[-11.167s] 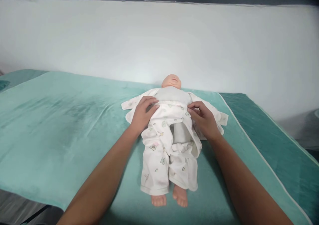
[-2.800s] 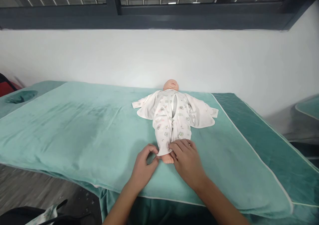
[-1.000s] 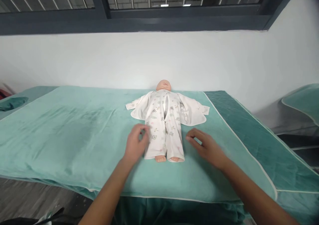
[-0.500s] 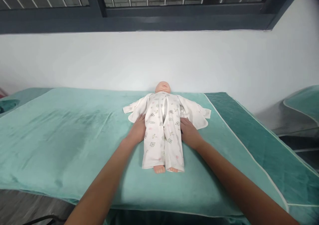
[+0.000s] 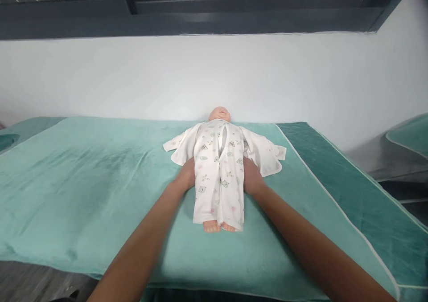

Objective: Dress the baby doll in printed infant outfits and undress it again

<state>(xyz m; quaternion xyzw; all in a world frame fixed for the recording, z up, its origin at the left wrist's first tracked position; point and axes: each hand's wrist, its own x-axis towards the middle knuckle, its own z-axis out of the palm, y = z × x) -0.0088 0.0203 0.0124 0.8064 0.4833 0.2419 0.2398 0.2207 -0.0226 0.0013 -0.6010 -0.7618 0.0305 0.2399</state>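
Note:
A baby doll (image 5: 220,113) lies on its back, head toward the wall and feet toward me. Printed white trousers (image 5: 219,190) cover its legs and reach up over its chest, with bare toes showing at the hems. A white baby shirt (image 5: 264,153) spreads out beneath, its sleeves stretched to both sides. My left hand (image 5: 188,173) is at the doll's left-hand edge in view, fingers tucked under the trousers and out of sight. On the opposite side, my right hand (image 5: 251,176) also reaches under the trousers, its fingers hidden.
A light green plush cover (image 5: 100,181) is under the doll. Darker green fabric (image 5: 361,186) lies to the right. Behind stands a white wall (image 5: 133,79) below a dark window frame (image 5: 247,19). Another green-covered surface (image 5: 411,135) is at the far right.
Both hands have slid further under the trousers, so their fingers are now hidden. The trouser legs and doll's feet have shifted slightly left. The camera view has moved a little.

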